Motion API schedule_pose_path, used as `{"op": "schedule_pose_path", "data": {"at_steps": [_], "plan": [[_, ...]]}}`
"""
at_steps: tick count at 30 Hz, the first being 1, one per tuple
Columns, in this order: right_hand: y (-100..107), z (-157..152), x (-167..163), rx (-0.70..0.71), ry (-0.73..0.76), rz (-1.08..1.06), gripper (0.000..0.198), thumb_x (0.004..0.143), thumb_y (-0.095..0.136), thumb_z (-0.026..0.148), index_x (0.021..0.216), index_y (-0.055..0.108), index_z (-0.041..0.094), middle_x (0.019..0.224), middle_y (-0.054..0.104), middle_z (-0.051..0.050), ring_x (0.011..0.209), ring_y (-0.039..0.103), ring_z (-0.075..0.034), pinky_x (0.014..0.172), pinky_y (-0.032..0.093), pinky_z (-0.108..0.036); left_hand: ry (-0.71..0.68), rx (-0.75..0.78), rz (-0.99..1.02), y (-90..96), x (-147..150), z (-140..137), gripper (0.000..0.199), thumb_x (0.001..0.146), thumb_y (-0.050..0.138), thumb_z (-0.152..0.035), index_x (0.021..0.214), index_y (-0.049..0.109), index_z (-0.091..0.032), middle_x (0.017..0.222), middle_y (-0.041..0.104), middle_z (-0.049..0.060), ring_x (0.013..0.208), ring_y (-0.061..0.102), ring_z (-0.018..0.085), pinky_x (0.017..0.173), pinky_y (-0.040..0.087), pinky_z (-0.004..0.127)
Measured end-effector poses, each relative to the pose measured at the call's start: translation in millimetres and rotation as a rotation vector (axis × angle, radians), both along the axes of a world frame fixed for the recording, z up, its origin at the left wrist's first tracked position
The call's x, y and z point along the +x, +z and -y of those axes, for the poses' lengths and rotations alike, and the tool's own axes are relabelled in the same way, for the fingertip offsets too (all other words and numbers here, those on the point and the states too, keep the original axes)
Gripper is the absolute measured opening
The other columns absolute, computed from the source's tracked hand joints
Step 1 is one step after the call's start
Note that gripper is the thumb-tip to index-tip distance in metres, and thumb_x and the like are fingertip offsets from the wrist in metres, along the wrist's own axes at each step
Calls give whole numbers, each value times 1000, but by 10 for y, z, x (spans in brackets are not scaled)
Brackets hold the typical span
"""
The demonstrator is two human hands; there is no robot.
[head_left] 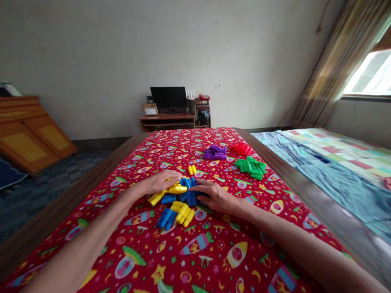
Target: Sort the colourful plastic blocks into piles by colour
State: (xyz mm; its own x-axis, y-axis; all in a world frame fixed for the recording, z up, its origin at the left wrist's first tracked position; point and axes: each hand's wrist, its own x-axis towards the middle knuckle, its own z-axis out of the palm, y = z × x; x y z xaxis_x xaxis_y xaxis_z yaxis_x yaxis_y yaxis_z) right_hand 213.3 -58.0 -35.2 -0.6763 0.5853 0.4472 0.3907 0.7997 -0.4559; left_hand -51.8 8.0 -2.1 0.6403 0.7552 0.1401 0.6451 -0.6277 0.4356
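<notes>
A mixed pile of bullet-shaped plastic toy blocks lies between my hands on a red patterned cloth (pixel 195 252). Yellow blocks (pixel 177 189) are mostly on its left, and blue blocks (pixel 191 198) fill the middle and right. My left hand (pixel 160 182) rests over the yellow ones with its fingers stretched out; its fingertips are partly hidden among the blocks. On the pile's right side, my right hand (pixel 217 196) touches the blue blocks, fingers apart. Nearer to me sit a yellow cluster (pixel 185 215) and a blue cluster (pixel 167 219). A small yellow pair (pixel 192 169) lies just beyond.
Sorted by colour, purple blocks (pixel 215 152), red blocks (pixel 241 149) and green blocks (pixel 251 167) lie farther off to the right. Dark wooden table edges (pixel 293 185) flank the cloth. A bed (pixel 339 162) stands at right, a desk with a monitor (pixel 168 97) at the far wall.
</notes>
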Motion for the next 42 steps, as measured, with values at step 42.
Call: {"op": "schedule_pose_path", "data": {"at_steps": [42], "plan": [[384, -96, 198, -265, -229, 275, 20, 77, 70, 22, 96, 70, 16, 77, 67, -1, 65, 56, -11, 57, 37, -20, 165, 137, -35, 107, 424, 225, 31, 84, 55, -31, 109, 70, -20, 97, 76, 5, 85, 69, 20, 79, 51, 27]]}}
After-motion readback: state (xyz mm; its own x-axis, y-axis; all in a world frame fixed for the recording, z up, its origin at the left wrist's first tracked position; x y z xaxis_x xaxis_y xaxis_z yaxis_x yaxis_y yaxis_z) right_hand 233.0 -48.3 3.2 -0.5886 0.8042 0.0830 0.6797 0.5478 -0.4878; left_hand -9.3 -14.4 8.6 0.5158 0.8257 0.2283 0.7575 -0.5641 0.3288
